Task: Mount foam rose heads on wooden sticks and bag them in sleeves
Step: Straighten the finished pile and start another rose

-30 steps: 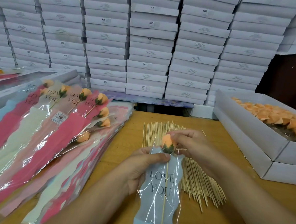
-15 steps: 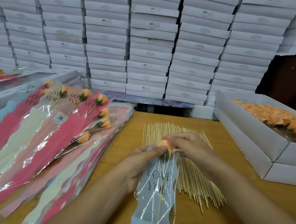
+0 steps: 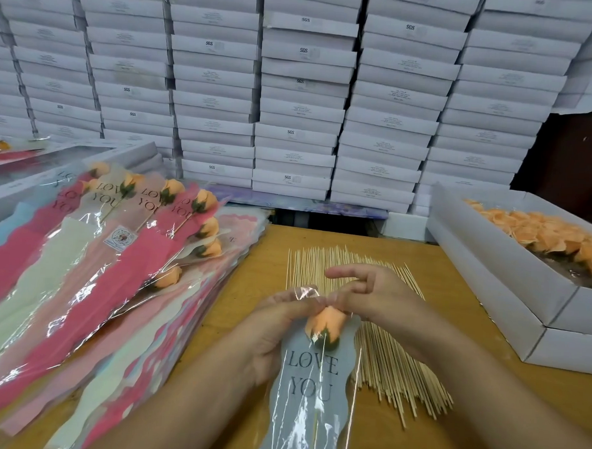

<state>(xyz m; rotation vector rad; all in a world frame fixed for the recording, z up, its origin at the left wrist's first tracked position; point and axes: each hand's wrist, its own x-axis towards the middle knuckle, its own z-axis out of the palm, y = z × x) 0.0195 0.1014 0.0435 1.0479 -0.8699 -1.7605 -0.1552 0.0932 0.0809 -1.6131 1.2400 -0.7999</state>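
An orange foam rose (image 3: 325,325) on a wooden stick sits inside a grey-blue sleeve (image 3: 307,400) printed LOVE YOU, low in the middle of the view. My left hand (image 3: 272,329) grips the sleeve's upper left side and its clear top flap. My right hand (image 3: 370,293) pinches the clear plastic at the sleeve's mouth just above the rose, index finger stretched out to the left. A spread of bare wooden sticks (image 3: 393,363) lies on the table under and behind my hands.
A stack of sleeved roses (image 3: 90,265) in pink, cream and red covers the left of the wooden table (image 3: 449,417). An open white box (image 3: 510,290) of orange rose heads (image 3: 547,237) stands at right. White boxes (image 3: 295,87) are stacked across the back.
The rose has slid down from the sleeve's mouth to fully inside it. My right hand let go of the rose head and now pinches the clear top flap.
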